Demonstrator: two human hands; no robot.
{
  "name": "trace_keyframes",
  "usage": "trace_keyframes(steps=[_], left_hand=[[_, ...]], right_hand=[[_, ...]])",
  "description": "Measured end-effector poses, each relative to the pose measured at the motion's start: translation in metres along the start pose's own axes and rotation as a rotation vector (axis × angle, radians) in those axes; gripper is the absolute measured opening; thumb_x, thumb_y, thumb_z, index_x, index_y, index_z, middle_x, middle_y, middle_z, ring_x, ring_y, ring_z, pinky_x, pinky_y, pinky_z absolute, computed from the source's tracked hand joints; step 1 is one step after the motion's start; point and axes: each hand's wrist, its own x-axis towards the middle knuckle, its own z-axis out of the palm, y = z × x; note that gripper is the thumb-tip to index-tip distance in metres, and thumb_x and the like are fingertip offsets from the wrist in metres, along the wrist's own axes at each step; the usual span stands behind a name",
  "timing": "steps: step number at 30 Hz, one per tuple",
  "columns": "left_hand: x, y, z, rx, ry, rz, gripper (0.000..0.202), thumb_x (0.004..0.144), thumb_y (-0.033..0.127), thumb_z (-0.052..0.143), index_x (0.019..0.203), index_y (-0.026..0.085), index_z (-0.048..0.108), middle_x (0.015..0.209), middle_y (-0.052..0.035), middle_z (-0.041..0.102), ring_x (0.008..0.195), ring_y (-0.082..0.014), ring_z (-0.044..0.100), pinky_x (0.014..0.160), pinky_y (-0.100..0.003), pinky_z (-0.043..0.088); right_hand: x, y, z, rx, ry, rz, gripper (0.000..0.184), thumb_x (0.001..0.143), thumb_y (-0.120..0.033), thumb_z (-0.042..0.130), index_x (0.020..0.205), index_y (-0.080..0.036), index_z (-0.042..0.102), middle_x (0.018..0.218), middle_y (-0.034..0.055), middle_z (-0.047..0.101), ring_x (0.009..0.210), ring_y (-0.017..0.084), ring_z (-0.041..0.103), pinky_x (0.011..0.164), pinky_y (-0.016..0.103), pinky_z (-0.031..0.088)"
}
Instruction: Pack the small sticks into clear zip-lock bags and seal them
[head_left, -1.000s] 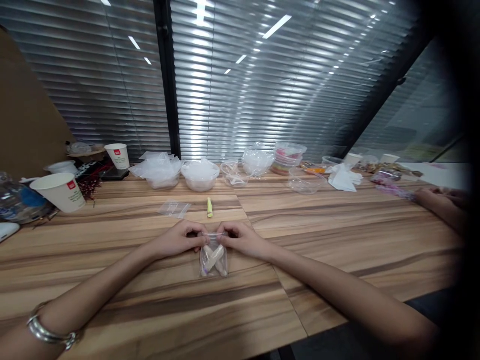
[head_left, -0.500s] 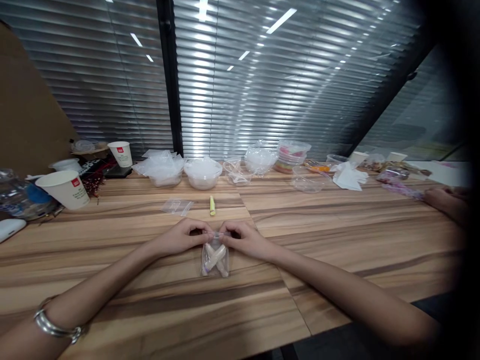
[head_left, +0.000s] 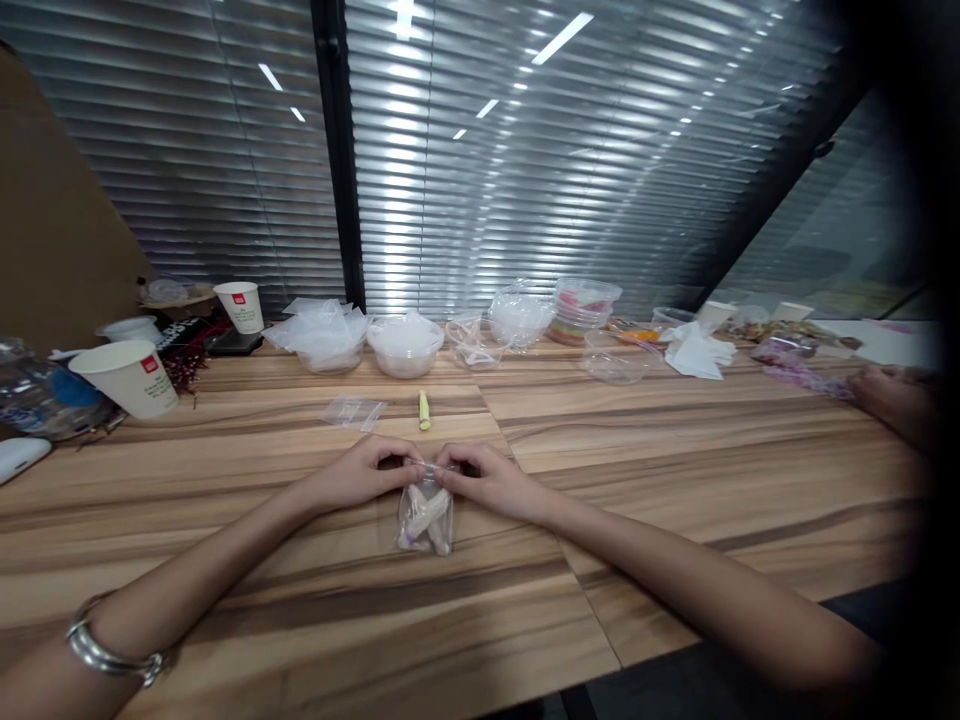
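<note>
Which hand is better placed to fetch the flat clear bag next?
Probably the left hand: the flat bag lies just beyond it, farther from the right hand, though both hands pinch the filled bag.

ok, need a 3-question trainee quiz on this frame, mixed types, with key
1. True or false: only the left hand grips the small clear bag that holds pale pieces.

2. Which arm wears the silver bangle?
A) right
B) left
C) both

3. Fill in: as the camera sees it, the yellow-green piece lies to the ___ of the flat clear bag.

Key:
1. False; the right hand also pinches its top edge.
2. B
3. right
</note>
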Motion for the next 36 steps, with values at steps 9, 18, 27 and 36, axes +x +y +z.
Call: trace_keyframes(steps=[9, 18, 27, 36], left_hand=[[0.001, 0.005, -0.002, -0.122, 0.040, -0.062, 0.029, 0.084, 0.039, 0.047, 0.074, 0.015, 0.058, 0.072, -0.0008, 0.056, 0.071, -0.0147, 0.051, 0.067, -0.025, 0.041], [0.000, 0.004, -0.005, -0.215, 0.003, -0.060, 0.024, 0.083, 0.034, 0.047, 0.070, 0.016, 0.053, 0.067, 0.0006, 0.051, 0.066, -0.0134, 0.048, 0.064, -0.024, 0.038], [0.002, -0.006, -0.002, -0.382, 0.215, -0.120, 0.027, 0.082, 0.033, 0.047, 0.063, 0.016, 0.047, 0.058, 0.0034, 0.043, 0.056, -0.0104, 0.041, 0.054, -0.022, 0.033], [-0.001, -0.002, -0.003, -0.212, 0.036, -0.089, 0.032, 0.083, 0.039, 0.047, 0.062, 0.014, 0.046, 0.059, 0.0040, 0.041, 0.056, -0.0095, 0.038, 0.053, -0.021, 0.029]], right_hand=[[0.001, 0.001, -0.004, 0.180, 0.102, 0.016, 0.028, 0.086, -0.039, 0.046, 0.074, -0.016, 0.054, 0.071, -0.0004, 0.050, 0.067, 0.012, 0.046, 0.063, 0.023, 0.036], [0.001, -0.002, -0.003, 0.222, 0.103, 0.017, 0.027, 0.086, -0.039, 0.048, 0.077, -0.015, 0.057, 0.070, -0.0004, 0.051, 0.066, 0.012, 0.045, 0.062, 0.023, 0.036], [0.004, 0.004, -0.002, 0.510, 0.098, 0.114, 0.032, 0.083, -0.046, 0.050, 0.075, -0.016, 0.052, 0.064, -0.0010, 0.052, 0.060, 0.010, 0.049, 0.062, 0.024, 0.040], [0.003, 0.001, -0.003, 0.463, 0.052, 0.063, 0.029, 0.083, -0.042, 0.052, 0.074, -0.014, 0.055, 0.066, -0.0005, 0.052, 0.063, 0.010, 0.048, 0.062, 0.023, 0.039]])
